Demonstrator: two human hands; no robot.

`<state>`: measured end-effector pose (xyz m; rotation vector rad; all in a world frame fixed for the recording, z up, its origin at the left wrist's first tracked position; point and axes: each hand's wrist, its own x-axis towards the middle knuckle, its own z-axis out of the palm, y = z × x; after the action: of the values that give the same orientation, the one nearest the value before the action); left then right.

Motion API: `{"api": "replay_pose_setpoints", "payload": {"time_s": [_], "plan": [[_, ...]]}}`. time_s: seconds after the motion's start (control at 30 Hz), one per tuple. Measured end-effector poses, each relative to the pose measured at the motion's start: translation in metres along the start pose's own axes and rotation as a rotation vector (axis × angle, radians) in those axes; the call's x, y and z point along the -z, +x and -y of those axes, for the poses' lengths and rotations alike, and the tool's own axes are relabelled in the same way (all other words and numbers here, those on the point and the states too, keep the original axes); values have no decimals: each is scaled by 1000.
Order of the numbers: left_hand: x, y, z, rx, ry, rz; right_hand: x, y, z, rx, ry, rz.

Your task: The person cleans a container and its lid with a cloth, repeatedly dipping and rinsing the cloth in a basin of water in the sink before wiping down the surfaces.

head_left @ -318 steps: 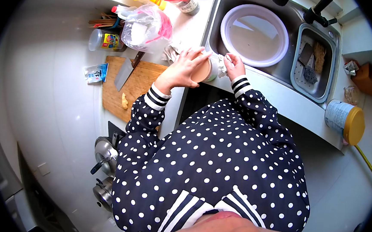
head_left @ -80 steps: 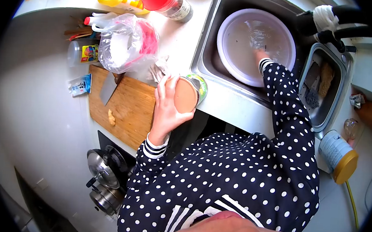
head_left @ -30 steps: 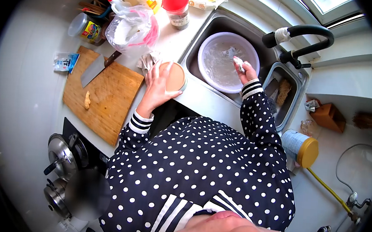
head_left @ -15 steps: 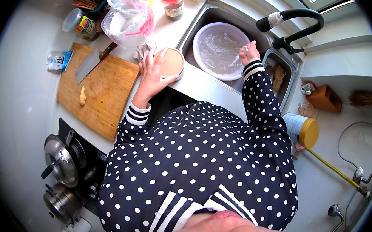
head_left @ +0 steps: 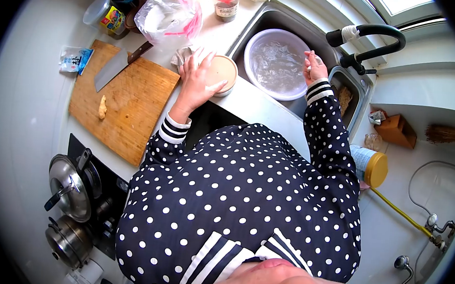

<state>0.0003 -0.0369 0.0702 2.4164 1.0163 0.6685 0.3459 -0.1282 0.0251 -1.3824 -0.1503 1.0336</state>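
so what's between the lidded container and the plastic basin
In the head view, the sink's metal rim runs between the lidded container and the basin.

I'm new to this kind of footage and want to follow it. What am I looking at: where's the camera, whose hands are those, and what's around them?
There is no machine here: a person works with two bare hands. The camera is worn on the head, looking forward and down, so the person's polka-dot top fills the lower middle. The left hand is spread against a round container with a tan lid. The right hand is raised by the edge of a pale basin of water in the sink; whether it holds something small is hard to tell. On the counter, to the left, lies a wooden board with a knife and a pale knobbly piece, perhaps ginger.
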Motion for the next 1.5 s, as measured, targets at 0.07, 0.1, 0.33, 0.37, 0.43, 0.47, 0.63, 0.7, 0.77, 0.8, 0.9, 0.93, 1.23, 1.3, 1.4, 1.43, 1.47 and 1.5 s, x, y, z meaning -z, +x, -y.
{"api": "replay_pose_setpoints", "payload": {"time_s": [0.07, 0.1, 0.33, 0.37, 0.43, 0.47, 0.63, 0.7, 0.77, 0.8, 0.9, 0.93, 1.23, 1.3, 1.4, 1.43, 1.47, 1.5], "plan": [[1, 1, 1, -12, -6, -14, -10, -14, 10, -21, -66, -44], [1, 1, 1, -17, -8, -20, -13, -17, 13, -32, -99, -65], [7, 2, -6, -11, -8, -31, -7, -10, 17, -79, -69, 2], [8, 3, -7, -11, -7, -38, -9, -13, 20, -65, -78, 33], [11, 3, -11, -28, -6, -69, -14, -20, 28, -37, -96, 98], [14, 3, -16, -45, -5, -93, -10, -16, 30, -111, -51, 211], [13, 7, -53, -195, -147, -65, 80, 73, -73, 135, -1719, -165], [3, 11, -58, -278, -262, 22, 72, 60, -77, 239, -1415, -177], [-6, 12, -64, -245, -386, 85, 37, 22, -69, -171, -281, 31], [-12, 14, -66, -248, -406, 100, 13, -10, -53, -184, -133, 144], [-31, 17, -80, -218, -426, -19, -34, -78, -28, -176, 148, 409], [-37, 19, -81, -151, -504, 19, -42, -87, -25, -161, 150, 506], [-77, 50, -94, 32, -574, -167, -17, -38, -21, -34, -178, 275], [-88, 53, -107, 4, -627, -60, 27, 42, -34, 218, -1172, 193], [-86, 48, -143, -113, -758, 112, 41, 38, 15, 182, -1619, -410], [-85, 43, -154, -139, -762, 174, 55, 47, 21, 209, -1497, -470], [-76, 36, -167, -158, -818, 270, 69, 61, 24, 281, -1527, -432], [-74, 28, -178, -205, -894, 370, 64, 46, 36, 358, -1475, -434]]}}
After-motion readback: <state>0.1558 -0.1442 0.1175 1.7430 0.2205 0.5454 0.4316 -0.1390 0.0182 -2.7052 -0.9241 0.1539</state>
